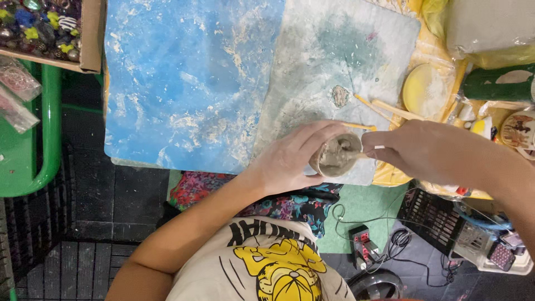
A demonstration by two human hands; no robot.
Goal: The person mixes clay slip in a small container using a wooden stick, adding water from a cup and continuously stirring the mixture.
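My left hand (290,159) wraps around a small round clay pot (336,155), grey-brown and wet, held over the near edge of a grey clay-smeared board (329,61). My right hand (415,147) is pinched on a thin wooden tool (370,150) whose tip reaches into the pot's opening. Both hands meet at the pot.
A blue clay-dusted mat (184,78) covers the left of the table. Wooden sticks (384,108), a yellow disc (426,89), a green bottle (496,83) and bagged clay (487,25) lie right. A bead box (44,28) is far left; cables and a black crate (434,217) on the floor.
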